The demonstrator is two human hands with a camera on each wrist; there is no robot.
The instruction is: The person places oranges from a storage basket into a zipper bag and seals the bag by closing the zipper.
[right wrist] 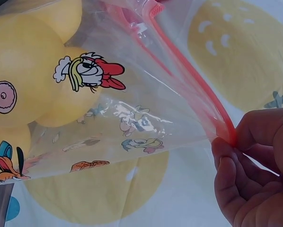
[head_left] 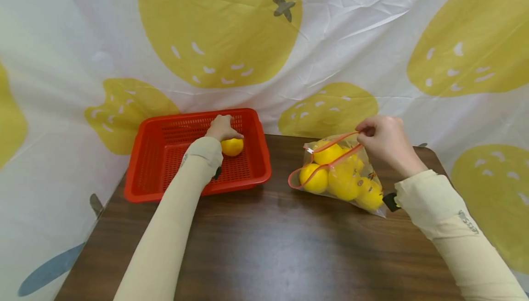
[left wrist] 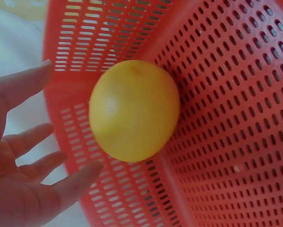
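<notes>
Over the right end of a red plastic basket (head_left: 136,163), my left hand (head_left: 223,128) reaches down with its fingers spread. Just below it lies a single yellow lemon-like fruit (left wrist: 134,111), in the basket's corner. In the left wrist view a small gap separates the left hand (left wrist: 32,165) from the fruit. My right hand (head_left: 382,138) pinches the top corner of a clear zip bag (right wrist: 146,113) by its red zip edge. The bag's mouth gapes toward the basket. Several yellow fruits (head_left: 345,184) fill it, and cartoon figures are printed on the plastic.
A dark wooden table (head_left: 281,246) carries both the basket and the bag. Behind it hangs a white cloth (head_left: 351,39) with large yellow fruit prints, close to the basket's back rim. The bag stands right of the basket with bare wood between them.
</notes>
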